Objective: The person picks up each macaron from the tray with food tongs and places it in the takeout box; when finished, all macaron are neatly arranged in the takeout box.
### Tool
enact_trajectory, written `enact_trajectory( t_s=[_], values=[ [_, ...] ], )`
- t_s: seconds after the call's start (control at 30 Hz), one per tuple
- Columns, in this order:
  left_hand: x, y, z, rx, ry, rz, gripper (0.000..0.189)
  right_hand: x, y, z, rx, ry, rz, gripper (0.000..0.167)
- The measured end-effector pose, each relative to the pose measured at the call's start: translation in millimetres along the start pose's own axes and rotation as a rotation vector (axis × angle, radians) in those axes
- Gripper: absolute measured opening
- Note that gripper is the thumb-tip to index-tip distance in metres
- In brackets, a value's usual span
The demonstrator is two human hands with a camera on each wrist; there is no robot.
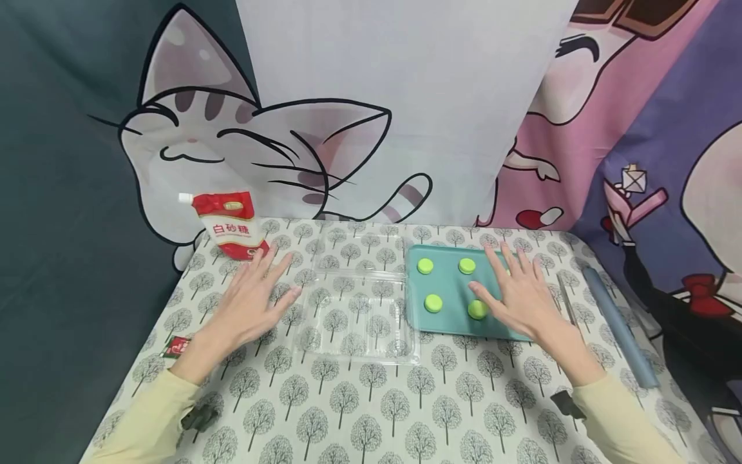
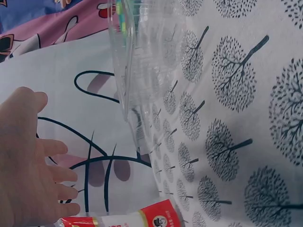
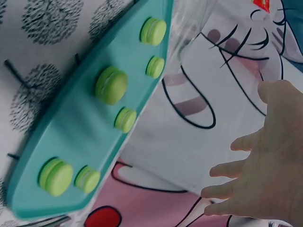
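Observation:
My left hand is held out with spread fingers and holds nothing. Its fingertips overlap the lower edge of a red and white spouted pouch in the head view. My right hand, also empty with fingers apart, is above the right part of a teal tray and hides some of it. Green macarons sit in two rows on that tray; the right wrist view shows several macarons, spaced apart. Between the hands lies a clear plastic container with its lid folded open toward the back.
A small red and green packet lies by the left forearm. Right of the tray are a thin metal utensil and a long blue-grey bar along the table's right side. Printed curtains hang behind the tree-patterned tablecloth.

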State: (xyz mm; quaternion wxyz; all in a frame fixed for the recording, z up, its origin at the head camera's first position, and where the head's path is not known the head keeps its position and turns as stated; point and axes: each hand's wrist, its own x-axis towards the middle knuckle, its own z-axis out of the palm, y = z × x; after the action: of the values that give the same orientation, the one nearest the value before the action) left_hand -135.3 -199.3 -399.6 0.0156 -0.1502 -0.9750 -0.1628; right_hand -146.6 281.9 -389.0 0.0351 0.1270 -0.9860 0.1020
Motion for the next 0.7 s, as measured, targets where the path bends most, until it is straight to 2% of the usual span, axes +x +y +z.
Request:
enact_trajectory(
  t_s=[0.2, 0.43, 0.7],
  values=[
    [1.2, 1.8, 8.0, -0.059, -0.018, -0.014, 0.076, -8.3, 18.8, -1.8, 0.028, 0.010, 0.052, 0.083],
    [0.6, 3.0, 21.8, -0.087, -0.021, -0.028, 0.072, -18.4, 41.9, 1.5, 0.069, 0.044, 0.100, 0.082],
    [-5.1, 5.2, 40.5, -0.191, -0.006, -0.053, 0.071, -37.4, 71.4, 6.8, 0.103, 0.065, 0.176, 0.079]
  ],
)
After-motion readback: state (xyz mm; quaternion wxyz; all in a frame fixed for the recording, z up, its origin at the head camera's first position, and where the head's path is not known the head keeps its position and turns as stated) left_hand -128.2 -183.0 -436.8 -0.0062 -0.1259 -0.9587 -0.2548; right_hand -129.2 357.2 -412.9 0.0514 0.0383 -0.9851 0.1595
